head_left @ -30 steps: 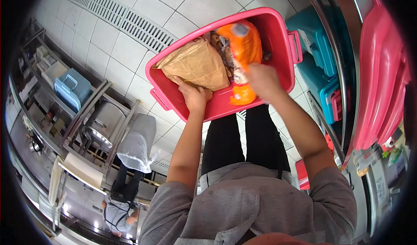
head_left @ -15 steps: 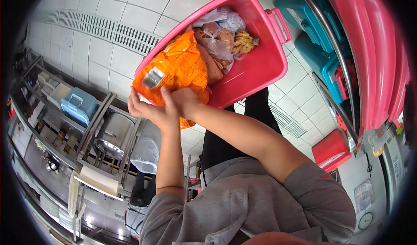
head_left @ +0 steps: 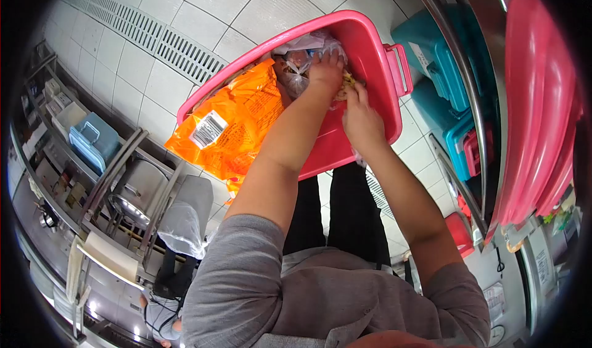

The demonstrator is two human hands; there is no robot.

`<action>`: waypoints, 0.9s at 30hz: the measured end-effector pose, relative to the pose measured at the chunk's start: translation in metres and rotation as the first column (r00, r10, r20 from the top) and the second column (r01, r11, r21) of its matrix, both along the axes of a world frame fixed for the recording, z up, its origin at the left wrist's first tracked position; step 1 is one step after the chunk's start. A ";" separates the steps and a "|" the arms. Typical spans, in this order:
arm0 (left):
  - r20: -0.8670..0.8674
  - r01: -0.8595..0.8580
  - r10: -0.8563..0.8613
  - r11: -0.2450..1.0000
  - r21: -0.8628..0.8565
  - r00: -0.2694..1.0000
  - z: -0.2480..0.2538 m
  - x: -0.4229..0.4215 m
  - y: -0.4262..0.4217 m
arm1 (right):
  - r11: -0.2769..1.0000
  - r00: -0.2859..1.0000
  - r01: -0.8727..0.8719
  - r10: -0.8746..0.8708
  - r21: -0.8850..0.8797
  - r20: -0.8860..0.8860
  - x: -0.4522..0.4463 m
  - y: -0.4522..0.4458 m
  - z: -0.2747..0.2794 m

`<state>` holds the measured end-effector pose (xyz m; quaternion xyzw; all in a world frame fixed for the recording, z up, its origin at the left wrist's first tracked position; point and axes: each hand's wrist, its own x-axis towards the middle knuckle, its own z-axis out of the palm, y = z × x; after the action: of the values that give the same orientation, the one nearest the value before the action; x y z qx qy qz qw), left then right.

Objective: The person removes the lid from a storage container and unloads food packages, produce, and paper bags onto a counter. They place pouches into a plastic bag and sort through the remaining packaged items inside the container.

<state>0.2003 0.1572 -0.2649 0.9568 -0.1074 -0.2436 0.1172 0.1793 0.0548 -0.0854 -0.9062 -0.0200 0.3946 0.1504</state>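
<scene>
Moved off the orange bag (head_left: 256, 104), which is hanging over the left edge of the pink tub (head_left: 377, 61), the left hand (head_left: 327, 72) is resting spread on a clear bag (head_left: 297, 84). Also moved, the right hand (head_left: 362, 118) is poking bent fingers at yellow lumps (head_left: 348, 81); I can't tell if either is gripping.

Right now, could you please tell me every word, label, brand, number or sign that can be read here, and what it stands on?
No text is readable.
Orange bag: barcode label and dark print, too small.
Teal container: white label, too small.
Posted sheet, lower right: too blurred.
Sheet near the right edge: marks too small.
</scene>
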 end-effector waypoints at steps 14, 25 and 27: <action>-0.375 -0.009 0.081 0.982 0.190 0.924 0.078 0.019 0.046 | 0.955 0.948 -0.132 0.042 -0.267 -0.316 0.024 -0.004 -0.095; 0.017 -0.014 0.017 0.990 -0.144 1.000 -0.024 0.050 0.010 | 0.824 0.828 -0.560 0.556 -0.084 -0.067 -0.072 0.021 0.042; -0.110 -0.010 0.010 1.000 0.005 0.994 -0.031 0.047 0.012 | 0.825 0.828 -0.560 0.558 -0.075 -0.046 -0.076 0.015 0.047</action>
<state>0.2475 0.1691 -0.2963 0.9427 -0.0953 -0.2956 0.1221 0.1028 0.0696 -0.0382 -0.8617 -0.2658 0.4320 -0.0101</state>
